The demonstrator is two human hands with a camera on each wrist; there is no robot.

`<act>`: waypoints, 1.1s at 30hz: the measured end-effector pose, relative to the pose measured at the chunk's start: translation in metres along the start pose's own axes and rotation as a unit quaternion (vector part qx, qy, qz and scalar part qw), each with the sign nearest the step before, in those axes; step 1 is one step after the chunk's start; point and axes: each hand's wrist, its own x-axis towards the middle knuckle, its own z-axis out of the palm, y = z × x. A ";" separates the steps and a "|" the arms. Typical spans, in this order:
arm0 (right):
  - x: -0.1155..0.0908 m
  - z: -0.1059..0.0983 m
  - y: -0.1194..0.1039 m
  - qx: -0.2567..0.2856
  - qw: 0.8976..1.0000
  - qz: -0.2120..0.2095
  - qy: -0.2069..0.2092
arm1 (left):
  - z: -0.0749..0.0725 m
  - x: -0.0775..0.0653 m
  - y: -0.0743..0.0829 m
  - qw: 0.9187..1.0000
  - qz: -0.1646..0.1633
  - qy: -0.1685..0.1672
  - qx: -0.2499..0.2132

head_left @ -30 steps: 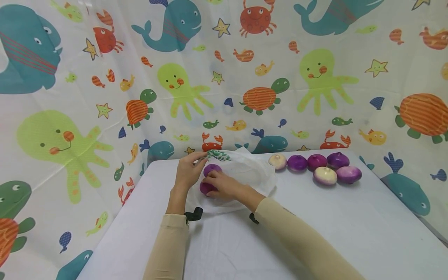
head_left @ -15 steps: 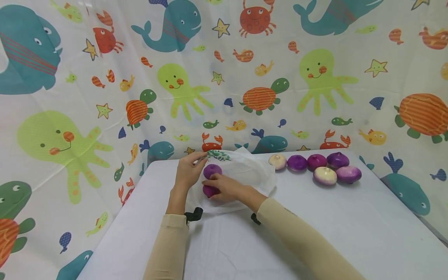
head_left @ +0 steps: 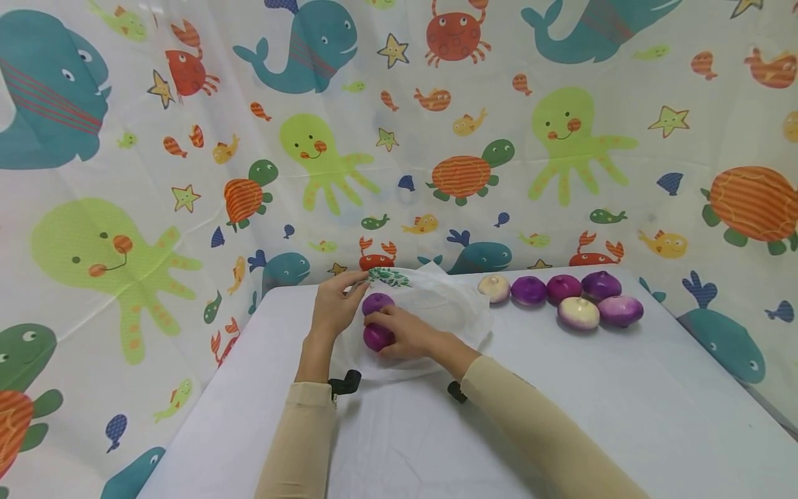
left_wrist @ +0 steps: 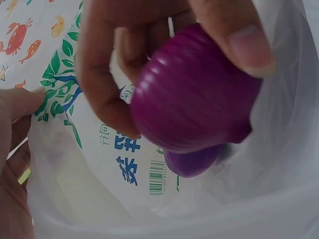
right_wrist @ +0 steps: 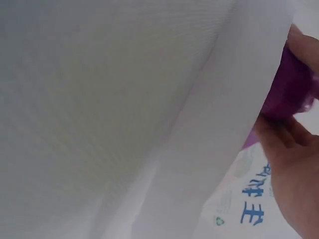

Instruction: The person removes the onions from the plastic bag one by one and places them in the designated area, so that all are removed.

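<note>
My left hand (head_left: pixel 335 301) pinches the edge of a thin white plastic bag (head_left: pixel 445 298) with green leaf print, holding its mouth up. With curled fingers and thumb, my right hand (head_left: pixel 408 333) grips a purple onion (left_wrist: pixel 194 94) at the bag's opening. A second purple onion (left_wrist: pixel 192 163) shows lower down inside the bag, partly hidden behind the held one in the left wrist view. From the right wrist, a white bag fold (right_wrist: pixel 214 109) covers much of the view, and the held onion (right_wrist: pixel 289 89) appears at the right edge.
Several onions stand in a group at the table's back right, among them a pale onion (head_left: pixel 578 313) and a dark purple onion (head_left: pixel 601 285). A white cloth covers the table (head_left: pixel 530 388). Behind it hangs a curtain (head_left: pixel 399 194) printed with sea animals.
My right hand has shifted slightly right with the onion, and its fingers have moved so that more of the onion shows. The left hand has stayed at the bag's edge.
</note>
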 end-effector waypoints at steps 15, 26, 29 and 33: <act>-0.015 -0.011 0.001 -0.002 0.998 -0.033 0.044 | -0.001 0.000 0.001 1.000 -0.002 -0.001 0.001; -0.032 -0.020 -0.001 0.021 0.996 -0.047 0.079 | 0.001 -0.001 -0.001 1.000 0.013 0.006 0.008; -0.037 -0.022 0.000 0.031 0.994 -0.055 0.092 | 0.001 -0.001 -0.001 1.000 0.010 0.004 0.005; -0.044 -0.026 0.000 0.027 0.992 -0.068 0.105 | 0.001 -0.001 0.000 1.000 0.006 0.002 0.003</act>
